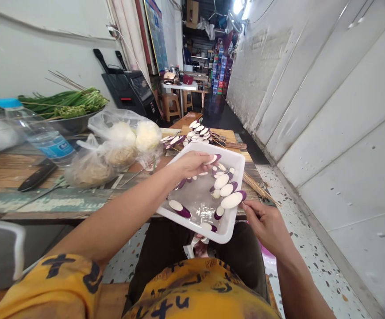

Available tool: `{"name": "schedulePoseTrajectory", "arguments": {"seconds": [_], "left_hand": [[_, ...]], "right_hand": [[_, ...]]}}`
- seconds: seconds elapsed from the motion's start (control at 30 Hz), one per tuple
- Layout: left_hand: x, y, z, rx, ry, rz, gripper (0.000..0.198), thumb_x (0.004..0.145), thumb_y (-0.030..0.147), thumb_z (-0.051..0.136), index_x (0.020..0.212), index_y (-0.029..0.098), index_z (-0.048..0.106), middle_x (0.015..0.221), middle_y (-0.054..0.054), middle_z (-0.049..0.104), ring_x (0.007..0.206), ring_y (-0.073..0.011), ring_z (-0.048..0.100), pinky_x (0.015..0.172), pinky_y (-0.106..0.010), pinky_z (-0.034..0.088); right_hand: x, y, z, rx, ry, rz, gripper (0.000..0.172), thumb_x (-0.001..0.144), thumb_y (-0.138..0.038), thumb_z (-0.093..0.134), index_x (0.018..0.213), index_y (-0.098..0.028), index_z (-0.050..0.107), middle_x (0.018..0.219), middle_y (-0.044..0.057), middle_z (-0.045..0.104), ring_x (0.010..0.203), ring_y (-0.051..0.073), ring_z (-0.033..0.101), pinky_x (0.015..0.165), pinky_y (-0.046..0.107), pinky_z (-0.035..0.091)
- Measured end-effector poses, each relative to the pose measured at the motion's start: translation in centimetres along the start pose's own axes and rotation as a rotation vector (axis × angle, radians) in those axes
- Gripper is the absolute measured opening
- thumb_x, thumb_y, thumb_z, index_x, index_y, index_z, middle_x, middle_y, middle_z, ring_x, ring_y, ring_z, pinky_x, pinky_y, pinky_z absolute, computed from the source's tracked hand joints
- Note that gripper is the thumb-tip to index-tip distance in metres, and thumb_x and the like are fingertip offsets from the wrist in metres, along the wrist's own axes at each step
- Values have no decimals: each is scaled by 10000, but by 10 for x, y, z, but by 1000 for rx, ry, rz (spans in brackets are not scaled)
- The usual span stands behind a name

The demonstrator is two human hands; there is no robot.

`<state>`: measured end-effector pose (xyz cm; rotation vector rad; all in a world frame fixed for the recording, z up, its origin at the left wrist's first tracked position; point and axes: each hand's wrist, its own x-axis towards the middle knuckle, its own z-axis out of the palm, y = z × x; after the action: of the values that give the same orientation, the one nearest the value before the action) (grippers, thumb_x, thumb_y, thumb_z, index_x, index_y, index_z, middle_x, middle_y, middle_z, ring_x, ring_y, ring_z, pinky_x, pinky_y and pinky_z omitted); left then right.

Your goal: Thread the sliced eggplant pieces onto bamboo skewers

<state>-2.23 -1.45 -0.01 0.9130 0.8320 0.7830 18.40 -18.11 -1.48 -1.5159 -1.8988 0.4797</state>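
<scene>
A white plastic tub (238,161) of water tilts over the table's front edge, above my lap. Oval eggplant slices with purple skin float in it, one eggplant slice (179,208) near its left side. My left hand (195,164) is closed on a single eggplant slice (214,158) over the far part of the tub. At the tub's right rim my right hand (263,221) pinches the end of a skewer, mostly hidden, that carries several eggplant slices (231,200) in a row. Behind the tub, skewered eggplant slices (199,132) lie piled on a board.
Bare bamboo skewers (259,188) lie right of the tub. To the left are plastic bags of pale vegetables (122,139), a black-handled knife (38,176), a water bottle (46,135) and a metal bowl of greens (76,122). A white wall (328,110) runs along the right.
</scene>
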Motion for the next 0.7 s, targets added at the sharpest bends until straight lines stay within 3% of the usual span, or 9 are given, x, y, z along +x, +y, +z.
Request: {"name": "schedulePoseTrajectory", "arguments": {"seconds": [0.33, 0.7], "left_hand": [[-4, 4, 3, -67, -45, -38, 139, 825, 67, 567, 733, 26, 664, 774, -147, 668, 465, -14, 444, 367, -85, 352], [-8, 6, 7, -98, -8, -27, 175, 830, 22, 523, 700, 32, 640, 710, -142, 656, 445, -16, 444, 350, -77, 326]], "right_hand": [[-1, -2, 2, -5, 29, -6, 283, 906, -291, 449, 918, -155, 697, 617, 6, 627, 524, 132, 521, 521, 246, 379], [-3, 1, 1, -14, 27, -26, 267, 904, -284, 450, 889, -169, 690, 682, 9, 674, 581, 139, 577, 547, 237, 396]]}}
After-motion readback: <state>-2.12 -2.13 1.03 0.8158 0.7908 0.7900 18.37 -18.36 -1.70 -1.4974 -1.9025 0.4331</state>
